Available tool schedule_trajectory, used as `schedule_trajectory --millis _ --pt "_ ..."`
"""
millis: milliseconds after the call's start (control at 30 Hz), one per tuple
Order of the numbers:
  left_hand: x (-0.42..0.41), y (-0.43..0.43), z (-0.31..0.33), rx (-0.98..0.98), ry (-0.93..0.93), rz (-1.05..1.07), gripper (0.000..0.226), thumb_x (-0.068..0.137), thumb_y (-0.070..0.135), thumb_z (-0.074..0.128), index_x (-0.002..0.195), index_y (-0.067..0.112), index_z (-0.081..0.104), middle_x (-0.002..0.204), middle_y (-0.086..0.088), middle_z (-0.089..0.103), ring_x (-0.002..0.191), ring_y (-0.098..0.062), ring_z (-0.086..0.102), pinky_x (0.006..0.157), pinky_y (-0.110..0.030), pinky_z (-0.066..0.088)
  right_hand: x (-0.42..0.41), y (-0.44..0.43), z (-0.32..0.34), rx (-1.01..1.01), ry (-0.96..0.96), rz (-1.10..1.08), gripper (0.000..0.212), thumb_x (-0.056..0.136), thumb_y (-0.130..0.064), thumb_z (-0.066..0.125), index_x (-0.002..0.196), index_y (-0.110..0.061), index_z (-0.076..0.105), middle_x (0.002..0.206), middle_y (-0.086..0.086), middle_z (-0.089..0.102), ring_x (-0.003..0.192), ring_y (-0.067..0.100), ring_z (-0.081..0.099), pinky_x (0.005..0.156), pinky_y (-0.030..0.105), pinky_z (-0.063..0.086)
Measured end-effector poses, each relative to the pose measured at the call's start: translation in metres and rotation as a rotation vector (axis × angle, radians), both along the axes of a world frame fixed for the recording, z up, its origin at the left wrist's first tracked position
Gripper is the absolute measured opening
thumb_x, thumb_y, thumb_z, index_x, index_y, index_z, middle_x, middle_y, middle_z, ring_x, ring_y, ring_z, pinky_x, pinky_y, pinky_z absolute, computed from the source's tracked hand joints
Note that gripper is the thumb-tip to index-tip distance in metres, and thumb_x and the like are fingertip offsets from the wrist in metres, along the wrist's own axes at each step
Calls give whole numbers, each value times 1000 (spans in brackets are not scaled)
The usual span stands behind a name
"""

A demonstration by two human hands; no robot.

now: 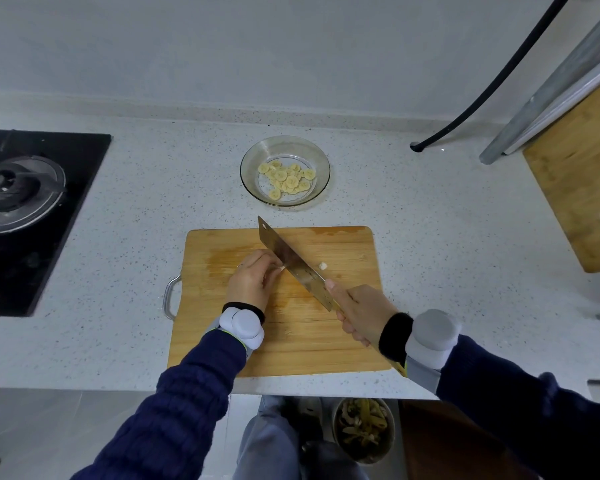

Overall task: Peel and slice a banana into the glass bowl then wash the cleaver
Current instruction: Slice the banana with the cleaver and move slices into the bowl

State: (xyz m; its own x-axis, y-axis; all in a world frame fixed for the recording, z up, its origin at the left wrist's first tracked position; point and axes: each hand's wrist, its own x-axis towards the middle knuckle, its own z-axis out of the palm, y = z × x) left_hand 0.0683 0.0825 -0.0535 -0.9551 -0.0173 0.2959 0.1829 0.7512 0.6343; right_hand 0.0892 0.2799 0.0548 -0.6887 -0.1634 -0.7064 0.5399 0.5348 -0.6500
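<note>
Head view: right hand (361, 313) reaches in from lower right, its grip wrapped round the cleaver (291, 261) handle, one fingertip lying on the blade's heel. The blade runs diagonally up-left across the board (347, 244). The left hand (253, 282) is palm down with fingers curled, its grip pinching a small banana stub (281, 268) against the blade's left face. A loose bit (323, 266) lies just right of the blade. Slices (288, 180) sit in the bowl (247, 168), which stands on the table (430, 220) just behind the board.
</note>
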Motion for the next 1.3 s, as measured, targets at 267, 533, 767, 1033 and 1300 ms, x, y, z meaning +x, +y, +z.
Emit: schedule_trajectory --millis 267,533,767,1033,1300 --pt "-2 -2 -2 -10 10 -3 8 81 4 69 85 10 67 92 0 64 84 -6 54 69 -15 43 -9 -10 -13 86 37 80 56 96 -56 33 69 -10 50 55 -2 45 39 9 33 37 16 32" --pt "-1 -1 -2 -1 14 -7 9 80 3 70 86 9 68 93 0 66 86 -9 58 72 -14 46 -7 -10 -19 -2 -50 -63 52 95 -56 36 67 -15 46 51 -3 40 37 8 31 38 17 28" --pt "2 -1 -1 13 15 15 9 80 3 70 86 10 69 95 0 67 89 -8 57 74 -14 45 -12 -18 -14 -68 44 -94 50 94 -58 37 81 -11 50 60 -1 44 44 10 33 41 21 29" --pt "3 1 -1 25 -5 52 11 79 1 68 82 11 65 94 3 65 83 -9 58 62 -25 52 -19 -32 -4 25 159 71 57 94 -60 32 71 -11 51 55 0 46 42 12 36 44 22 35" --pt "3 0 -1 24 -2 52 13 78 -1 68 82 11 64 92 3 64 82 -10 58 64 -22 50 -21 -35 -7 21 129 63 55 94 -59 34 77 -10 51 57 2 44 43 12 34 44 23 33"
